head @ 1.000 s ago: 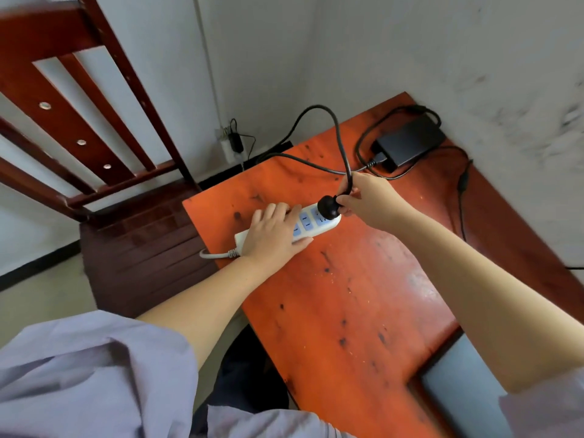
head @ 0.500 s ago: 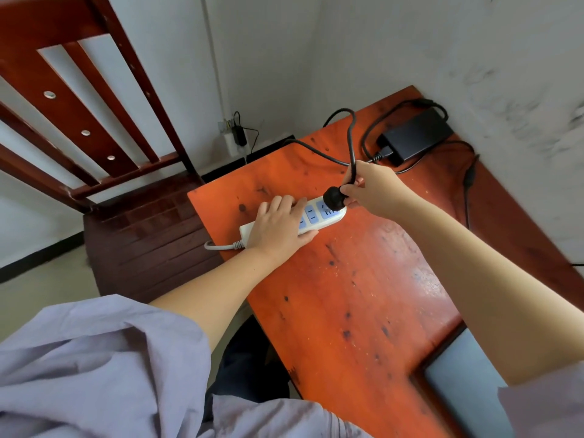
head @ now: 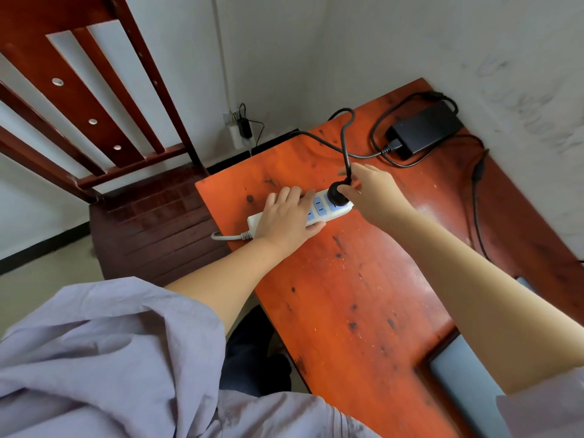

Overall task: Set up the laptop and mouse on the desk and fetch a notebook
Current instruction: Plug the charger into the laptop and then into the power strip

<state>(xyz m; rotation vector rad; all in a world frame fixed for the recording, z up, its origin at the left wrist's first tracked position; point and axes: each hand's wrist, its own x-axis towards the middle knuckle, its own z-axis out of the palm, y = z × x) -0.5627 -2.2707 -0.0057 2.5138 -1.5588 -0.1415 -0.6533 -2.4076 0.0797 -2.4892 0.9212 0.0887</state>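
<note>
My desk (head: 363, 279), scuffed orange-red wood, is pushed into the corner where two pale, smudged walls (head: 410, 42) meet. A dark red slatted chair (head: 151, 222) stands at its left edge. The pale floor (head: 38, 279) has a black skirting strip (head: 41, 249), and a socket (head: 235, 134) sits low on the wall.

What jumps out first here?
Two hands meet on the orange-red wooden desk: the left hand presses down a white power strip while the right hand pinches a black round plug at the strip's far end. Behind them, a black rectangular power adapter lies in the desk's far corner amid looping black cable. A dark red slatted wooden chair stands to the left.
</note>
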